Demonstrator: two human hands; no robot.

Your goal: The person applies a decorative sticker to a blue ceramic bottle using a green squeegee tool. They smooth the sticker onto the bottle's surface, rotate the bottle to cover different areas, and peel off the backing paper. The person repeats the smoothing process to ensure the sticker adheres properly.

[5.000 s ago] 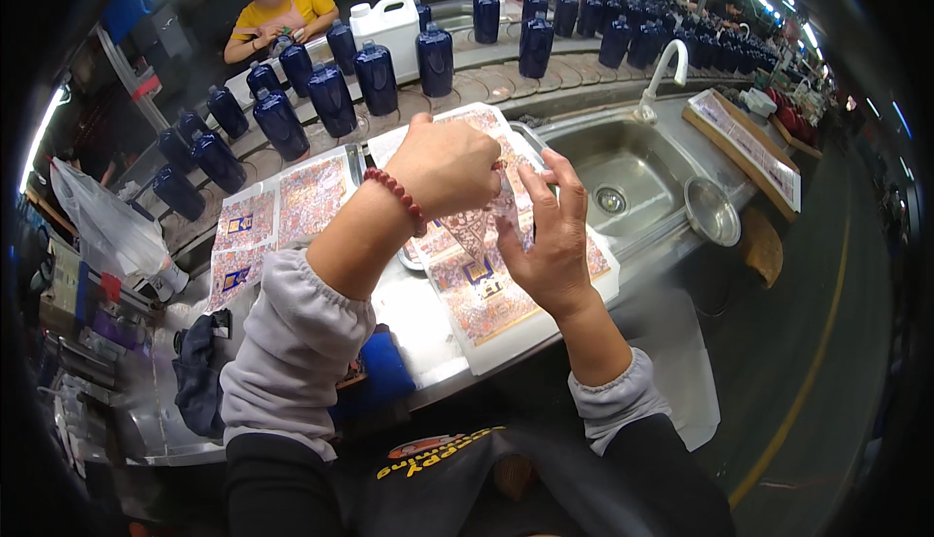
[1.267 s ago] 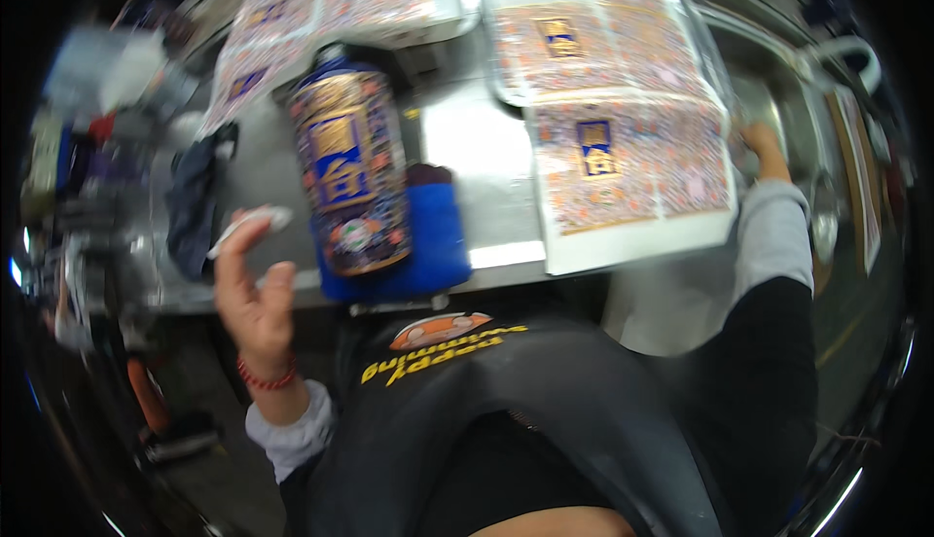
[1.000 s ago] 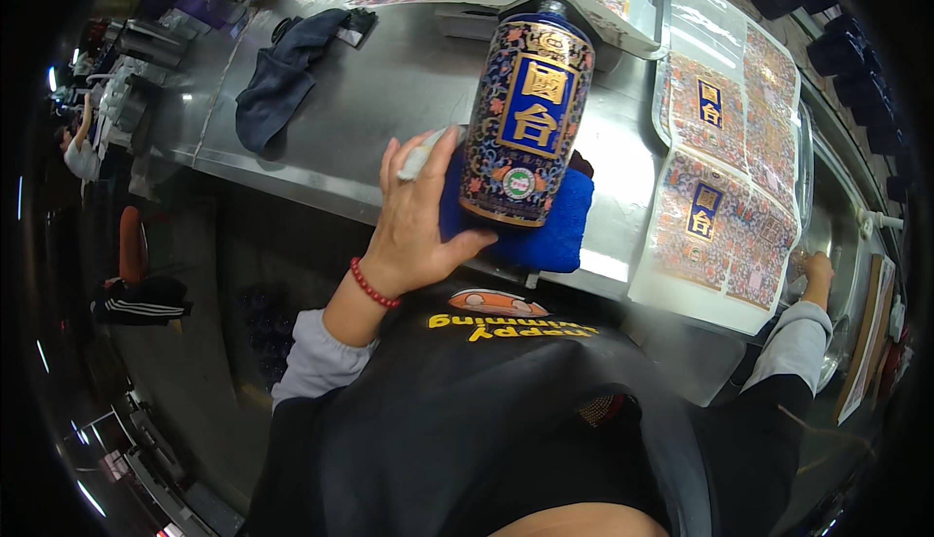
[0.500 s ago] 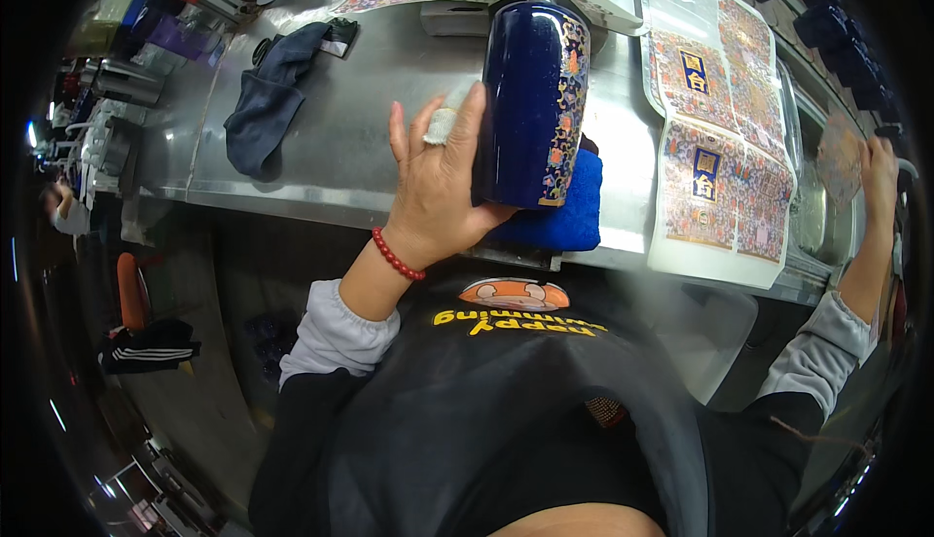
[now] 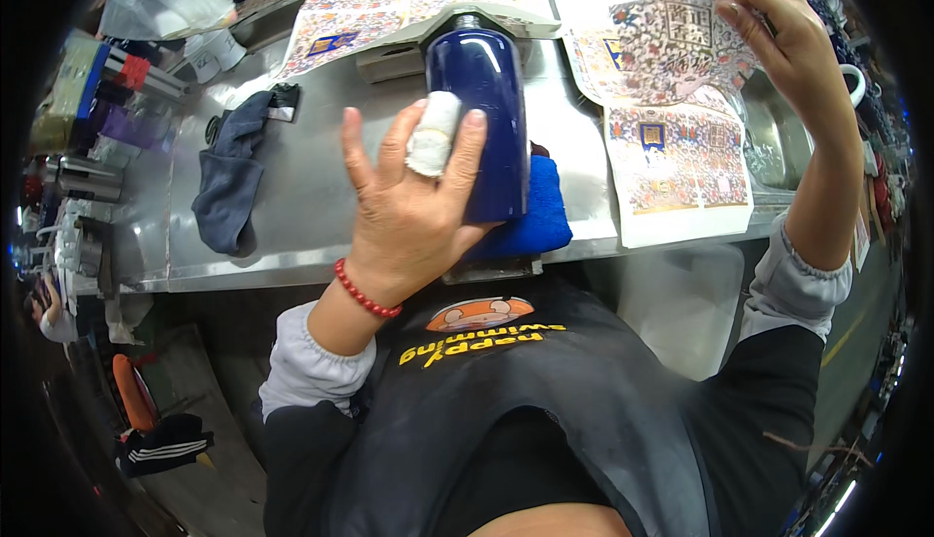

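Now rests the left hand [image 5: 413, 196], with fingers spread, against the dark blue bottle [image 5: 496, 124], neck [image 5: 467, 22] to the far side, long axis slanted slightly left, over the blue towel [image 5: 550, 211] on the metal bench [image 5: 316, 172]. And pinches patterned film [image 5: 676, 55] in the right hand [image 5: 790, 31], above printed sheets [image 5: 676, 167].

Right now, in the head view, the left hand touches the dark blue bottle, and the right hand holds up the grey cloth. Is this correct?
Not fully. The head view shows the right hand holding up a thin patterned sheet; the grey cloth lies on the metal table. The left hand does touch the dark blue bottle.
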